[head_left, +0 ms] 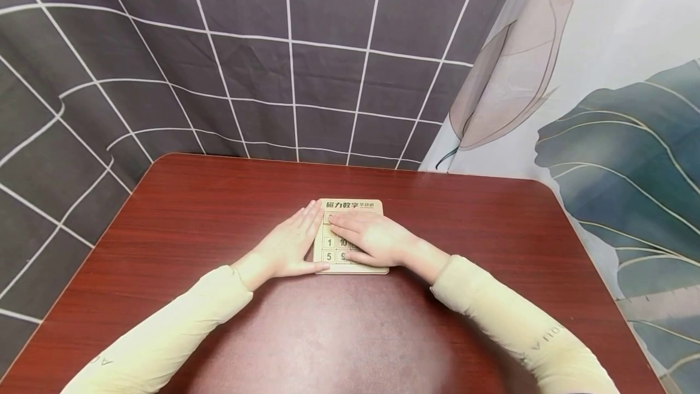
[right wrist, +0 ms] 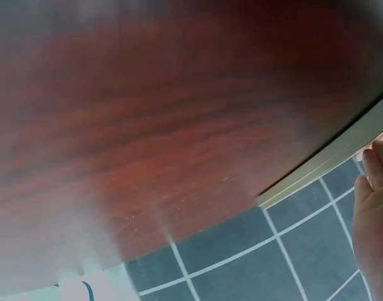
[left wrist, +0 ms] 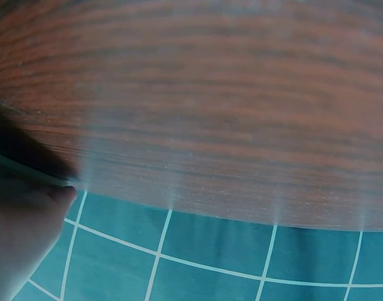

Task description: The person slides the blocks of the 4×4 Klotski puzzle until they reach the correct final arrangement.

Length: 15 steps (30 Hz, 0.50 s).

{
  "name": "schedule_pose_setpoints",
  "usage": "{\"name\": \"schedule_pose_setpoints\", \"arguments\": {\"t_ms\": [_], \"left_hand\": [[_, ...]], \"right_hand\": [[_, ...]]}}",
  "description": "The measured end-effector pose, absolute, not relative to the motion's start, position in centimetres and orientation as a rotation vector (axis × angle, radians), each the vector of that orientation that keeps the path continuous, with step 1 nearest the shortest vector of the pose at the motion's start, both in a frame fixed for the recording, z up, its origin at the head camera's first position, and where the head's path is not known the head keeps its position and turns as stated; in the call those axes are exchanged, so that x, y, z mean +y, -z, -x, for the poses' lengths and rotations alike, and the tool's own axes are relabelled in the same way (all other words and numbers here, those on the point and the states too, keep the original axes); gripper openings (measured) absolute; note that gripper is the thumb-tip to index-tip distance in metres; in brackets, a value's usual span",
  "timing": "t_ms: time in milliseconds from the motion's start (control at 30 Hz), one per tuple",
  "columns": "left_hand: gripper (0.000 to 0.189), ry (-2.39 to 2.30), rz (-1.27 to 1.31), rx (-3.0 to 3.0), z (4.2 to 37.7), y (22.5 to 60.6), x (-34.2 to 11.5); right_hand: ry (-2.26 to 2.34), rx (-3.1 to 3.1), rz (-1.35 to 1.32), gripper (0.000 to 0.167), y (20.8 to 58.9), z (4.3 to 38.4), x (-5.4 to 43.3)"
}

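Note:
A pale number sliding puzzle (head_left: pixel 355 269) lies flat on the table, with Chinese lettering along its top and tiles such as 1, 10, 5 and 9 showing. Along its left edge rests my left hand (head_left: pixel 290 245), fingers straight and thumb stretched over the lower left corner. My right hand (head_left: pixel 383 239) lies across the tiles with its fingers extended to the left, hiding most of the right and upper tiles. The right wrist view catches the board's side edge (right wrist: pixel 329 160) beside that hand. Only part of the left hand (left wrist: pixel 22 232) appears in the left wrist view.
The reddish-brown wooden table (head_left: pixel 208 217) spreads around the puzzle. Behind it hangs a dark curtain (head_left: pixel 328 72) with a white grid. A white curtain with large leaf prints (head_left: pixel 629 132) hangs at the right.

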<state>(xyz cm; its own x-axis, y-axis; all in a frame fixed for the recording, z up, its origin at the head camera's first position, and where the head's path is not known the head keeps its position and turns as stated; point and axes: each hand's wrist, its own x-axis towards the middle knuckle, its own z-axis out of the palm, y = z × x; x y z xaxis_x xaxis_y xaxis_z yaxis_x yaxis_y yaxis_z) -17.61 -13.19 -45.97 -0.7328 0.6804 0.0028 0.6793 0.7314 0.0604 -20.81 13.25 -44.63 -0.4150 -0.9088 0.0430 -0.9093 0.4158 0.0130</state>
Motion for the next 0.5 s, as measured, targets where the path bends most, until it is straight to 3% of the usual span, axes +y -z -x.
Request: {"name": "schedule_pose_setpoints", "arguments": {"t_ms": [500], "left_hand": [[0.112, -0.082, -1.143, 2.911, 17.7, 46.2, -13.2]], "right_hand": [[-0.016, -2.466, -1.788, 0.064, 44.5, 18.0, 13.6]]}}
